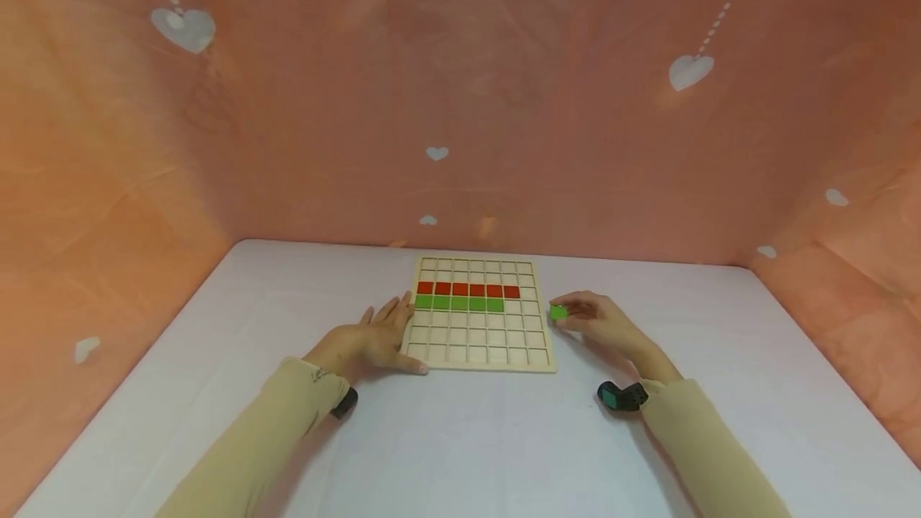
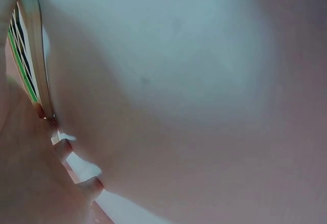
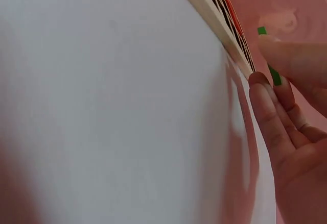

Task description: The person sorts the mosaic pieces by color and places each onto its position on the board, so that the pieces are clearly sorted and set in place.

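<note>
A pale wooden grid board point(image 1: 477, 336) lies flat on the table. Across it runs a row of several red square tiles point(image 1: 460, 289), and right below that a shorter row of several green tiles point(image 1: 460, 304). My left hand point(image 1: 377, 340) rests at the board's left edge, fingers spread and thumb reaching its lower left corner. Just past the right edge, my right hand point(image 1: 600, 321) pinches a loose green tile point(image 1: 558, 312) between thumb and fingers. In the right wrist view that thin tile point(image 3: 275, 74) shows edge-on, beside the board's side.
The table point(image 1: 475, 446) has a white cover. Behind it and on both sides hang orange-pink cloth walls point(image 1: 504, 102) printed with white hearts. Each wrist wears a dark band, one with a small screen point(image 1: 623, 396) on the right.
</note>
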`<state>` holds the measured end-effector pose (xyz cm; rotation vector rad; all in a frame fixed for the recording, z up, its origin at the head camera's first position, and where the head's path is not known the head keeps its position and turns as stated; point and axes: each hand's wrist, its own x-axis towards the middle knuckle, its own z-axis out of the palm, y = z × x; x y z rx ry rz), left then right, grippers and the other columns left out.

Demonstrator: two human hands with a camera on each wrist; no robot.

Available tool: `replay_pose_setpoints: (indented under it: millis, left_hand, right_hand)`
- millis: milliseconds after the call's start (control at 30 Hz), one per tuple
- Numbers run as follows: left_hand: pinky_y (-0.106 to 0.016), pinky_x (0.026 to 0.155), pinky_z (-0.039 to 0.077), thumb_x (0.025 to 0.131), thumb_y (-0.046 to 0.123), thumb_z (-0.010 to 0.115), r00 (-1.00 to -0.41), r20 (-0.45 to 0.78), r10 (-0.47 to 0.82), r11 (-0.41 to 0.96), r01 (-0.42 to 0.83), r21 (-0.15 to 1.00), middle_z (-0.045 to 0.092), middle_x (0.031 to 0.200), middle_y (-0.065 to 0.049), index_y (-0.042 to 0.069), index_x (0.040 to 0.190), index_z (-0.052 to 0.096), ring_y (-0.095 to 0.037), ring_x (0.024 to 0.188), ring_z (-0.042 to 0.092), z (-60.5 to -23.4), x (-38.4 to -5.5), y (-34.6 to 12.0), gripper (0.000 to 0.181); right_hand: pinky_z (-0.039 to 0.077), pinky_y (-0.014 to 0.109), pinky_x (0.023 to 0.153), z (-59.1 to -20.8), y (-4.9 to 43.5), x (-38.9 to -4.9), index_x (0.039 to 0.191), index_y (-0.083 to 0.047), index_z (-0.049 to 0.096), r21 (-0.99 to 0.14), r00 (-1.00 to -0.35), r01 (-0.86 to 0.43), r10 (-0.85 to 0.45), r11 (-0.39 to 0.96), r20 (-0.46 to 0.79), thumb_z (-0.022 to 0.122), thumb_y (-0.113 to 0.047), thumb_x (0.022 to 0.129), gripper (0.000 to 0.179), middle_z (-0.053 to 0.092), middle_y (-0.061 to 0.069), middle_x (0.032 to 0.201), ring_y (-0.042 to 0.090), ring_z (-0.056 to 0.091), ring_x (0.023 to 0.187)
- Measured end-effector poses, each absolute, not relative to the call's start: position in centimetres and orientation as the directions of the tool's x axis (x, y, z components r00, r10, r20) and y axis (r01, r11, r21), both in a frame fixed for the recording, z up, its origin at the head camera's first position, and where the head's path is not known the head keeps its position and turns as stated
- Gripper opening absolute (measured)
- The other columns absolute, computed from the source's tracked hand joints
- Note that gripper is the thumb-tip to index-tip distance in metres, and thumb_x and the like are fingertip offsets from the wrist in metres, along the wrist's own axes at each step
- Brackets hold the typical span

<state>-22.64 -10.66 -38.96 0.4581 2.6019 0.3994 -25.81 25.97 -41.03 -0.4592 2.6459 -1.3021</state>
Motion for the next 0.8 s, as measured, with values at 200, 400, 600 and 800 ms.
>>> replay_pose_setpoints:
  millis: [200, 400, 600, 800]
  left_hand:
    - [-0.057, 0.118, -0.002, 0.084, 0.054, 0.066, -0.831, -0.402, 0.384, 0.903, 0.247, 0.352, -0.010, 0.161, -0.016, 0.000, 0.153, 0.004, -0.034, 0.148, -0.006, -38.9, -22.7, -10.6, 0.107]
    - [-0.056, 0.118, -0.001, 0.083, 0.055, 0.066, -0.836, -0.401, 0.375, 0.907, 0.242, 0.344, -0.010, 0.161, -0.015, 0.000, 0.153, 0.005, -0.033, 0.149, -0.006, -38.9, -22.6, -10.6, 0.108]
    - [-0.057, 0.118, 0.001, 0.083, 0.054, 0.067, -0.842, -0.385, 0.377, 0.906, 0.249, 0.343, -0.008, 0.161, -0.017, -0.001, 0.152, 0.006, -0.034, 0.149, -0.004, -39.0, -22.6, -10.7, 0.108]
    - [-0.057, 0.118, 0.000, 0.083, 0.055, 0.066, -0.836, -0.390, 0.386, 0.902, 0.254, 0.350, -0.010, 0.161, -0.017, -0.002, 0.152, 0.004, -0.034, 0.148, -0.005, -38.9, -22.7, -10.6, 0.109]
  right_hand:
    - [0.044, 0.043, 0.097, -40.9, 24.6, -26.2, 0.122, -0.003, 0.063, -0.807, -0.939, -0.195, -0.343, 0.558, -0.010, 0.068, -0.015, 0.088, 0.036, 0.061, 0.014, 0.120, 0.026, 0.056, 0.108]
    - [0.044, 0.035, 0.091, -40.7, 23.1, -26.6, 0.121, -0.002, 0.063, -0.814, -0.934, -0.211, -0.357, 0.541, 0.006, 0.068, -0.014, 0.088, 0.036, 0.062, 0.016, 0.116, 0.025, 0.058, 0.104]
    - [0.047, 0.033, 0.088, -40.7, 22.0, -27.0, 0.120, 0.001, 0.063, -0.818, -0.930, -0.227, -0.367, 0.528, 0.021, 0.070, -0.012, 0.086, 0.037, 0.063, 0.017, 0.112, 0.023, 0.059, 0.098]
    - [0.046, 0.031, 0.087, -40.7, 21.5, -27.2, 0.120, 0.000, 0.064, -0.804, -0.935, -0.220, -0.353, 0.552, 0.014, 0.069, -0.012, 0.087, 0.035, 0.062, 0.016, 0.110, 0.021, 0.057, 0.096]
